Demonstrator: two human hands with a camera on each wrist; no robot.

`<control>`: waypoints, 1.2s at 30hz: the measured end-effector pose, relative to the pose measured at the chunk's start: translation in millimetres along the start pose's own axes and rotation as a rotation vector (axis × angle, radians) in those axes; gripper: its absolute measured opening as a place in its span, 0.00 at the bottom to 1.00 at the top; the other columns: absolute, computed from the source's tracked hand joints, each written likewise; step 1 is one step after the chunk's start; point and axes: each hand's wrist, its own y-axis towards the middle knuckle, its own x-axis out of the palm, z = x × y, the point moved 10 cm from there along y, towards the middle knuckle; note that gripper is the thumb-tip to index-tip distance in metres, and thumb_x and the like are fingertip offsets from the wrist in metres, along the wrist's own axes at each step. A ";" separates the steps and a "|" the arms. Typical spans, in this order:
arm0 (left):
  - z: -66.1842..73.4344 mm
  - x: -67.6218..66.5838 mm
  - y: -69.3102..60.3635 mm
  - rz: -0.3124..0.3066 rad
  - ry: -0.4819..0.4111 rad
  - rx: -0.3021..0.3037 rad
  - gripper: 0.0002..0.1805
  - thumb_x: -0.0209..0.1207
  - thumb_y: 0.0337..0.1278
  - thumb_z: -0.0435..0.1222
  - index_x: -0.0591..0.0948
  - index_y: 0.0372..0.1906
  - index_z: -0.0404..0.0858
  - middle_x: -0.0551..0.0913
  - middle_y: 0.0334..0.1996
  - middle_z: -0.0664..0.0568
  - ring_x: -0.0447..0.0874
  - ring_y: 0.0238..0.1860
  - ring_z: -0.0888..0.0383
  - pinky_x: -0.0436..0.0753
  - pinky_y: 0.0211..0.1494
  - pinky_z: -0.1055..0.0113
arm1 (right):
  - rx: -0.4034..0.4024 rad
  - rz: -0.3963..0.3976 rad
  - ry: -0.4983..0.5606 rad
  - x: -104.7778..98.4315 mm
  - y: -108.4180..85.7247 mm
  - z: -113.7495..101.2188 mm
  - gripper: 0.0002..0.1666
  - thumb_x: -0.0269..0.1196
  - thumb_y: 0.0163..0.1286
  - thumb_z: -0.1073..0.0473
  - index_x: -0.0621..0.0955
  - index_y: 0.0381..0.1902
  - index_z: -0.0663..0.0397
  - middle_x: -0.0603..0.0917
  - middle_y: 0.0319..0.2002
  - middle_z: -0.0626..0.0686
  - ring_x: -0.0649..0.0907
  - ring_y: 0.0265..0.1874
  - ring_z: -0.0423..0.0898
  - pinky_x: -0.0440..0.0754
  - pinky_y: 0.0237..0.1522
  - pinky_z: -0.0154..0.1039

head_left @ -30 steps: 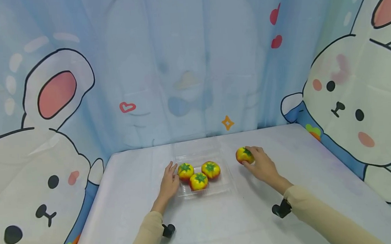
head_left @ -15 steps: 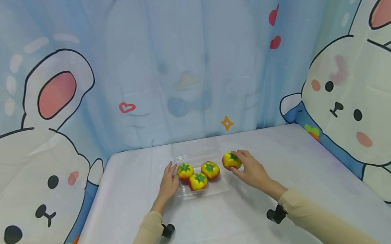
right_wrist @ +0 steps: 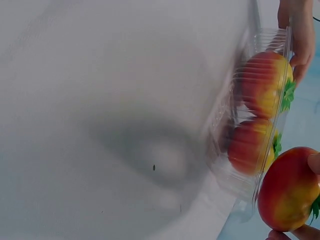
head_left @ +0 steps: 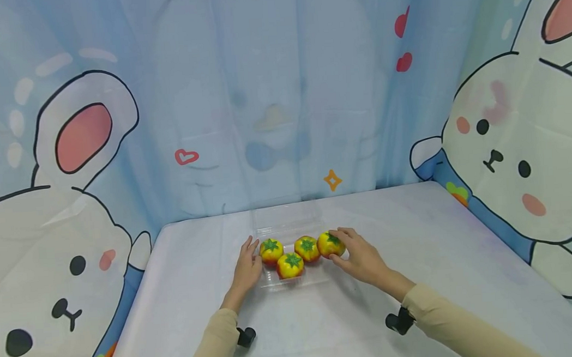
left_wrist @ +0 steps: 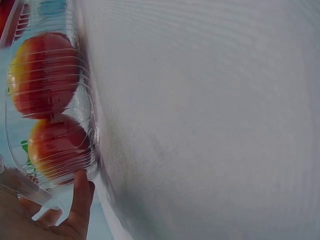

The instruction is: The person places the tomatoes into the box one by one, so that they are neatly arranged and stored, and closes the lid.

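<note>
Three round red-and-yellow fruits with green leafy tops, among them the front fruit (head_left: 290,266), sit in a clear plastic clamshell box (head_left: 317,275). My left hand (head_left: 246,267) rests against the box's left side with its fingers extended, touching the clear wall in the left wrist view. A further fruit of the same kind (head_left: 328,244) is pinched between thumb and fingers of my right hand (head_left: 362,257). It hangs at the box's right edge, beside the right-hand fruit (head_left: 307,248). In the right wrist view the held fruit (right_wrist: 287,192) appears over the rim; part of my hand is cut off there.
The box's clear lid (head_left: 286,218) stands folded back toward the curtain (head_left: 261,92). A white cloth (head_left: 295,331) covers the table. Rabbit-printed fabric hangs on both sides. A black wrist camera (head_left: 399,320) sits under the right sleeve.
My right hand has carried its fruit leftward and somewhat nearer, from the tablecloth's right side to the box's right edge. My left hand and the other fruits have stayed in place.
</note>
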 end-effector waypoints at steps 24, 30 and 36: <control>-0.5 0.2 0.4 -0.002 0.008 0.009 0.27 0.47 0.63 0.30 0.70 0.67 0.26 0.60 0.72 0.34 0.71 0.65 0.37 0.73 0.65 0.45 | -0.073 -0.077 0.012 22.1 -5.6 -17.9 0.33 0.70 0.62 0.54 0.75 0.62 0.62 0.77 0.55 0.63 0.80 0.52 0.59 0.81 0.52 0.57; -0.5 1.0 1.0 -0.006 0.006 0.013 0.27 0.46 0.62 0.30 0.70 0.67 0.26 0.60 0.72 0.34 0.72 0.64 0.37 0.73 0.64 0.45 | -0.027 -0.105 0.004 29.5 -2.5 -13.7 0.32 0.71 0.61 0.53 0.78 0.60 0.60 0.79 0.53 0.61 0.80 0.51 0.58 0.82 0.52 0.56; 1.1 1.1 0.8 -0.003 -0.004 0.017 0.27 0.47 0.62 0.30 0.70 0.66 0.26 0.61 0.72 0.34 0.72 0.63 0.37 0.74 0.64 0.46 | -0.005 -0.122 -0.049 36.6 1.1 -9.2 0.23 0.72 0.59 0.55 0.83 0.50 0.59 0.83 0.45 0.57 0.80 0.46 0.54 0.82 0.47 0.52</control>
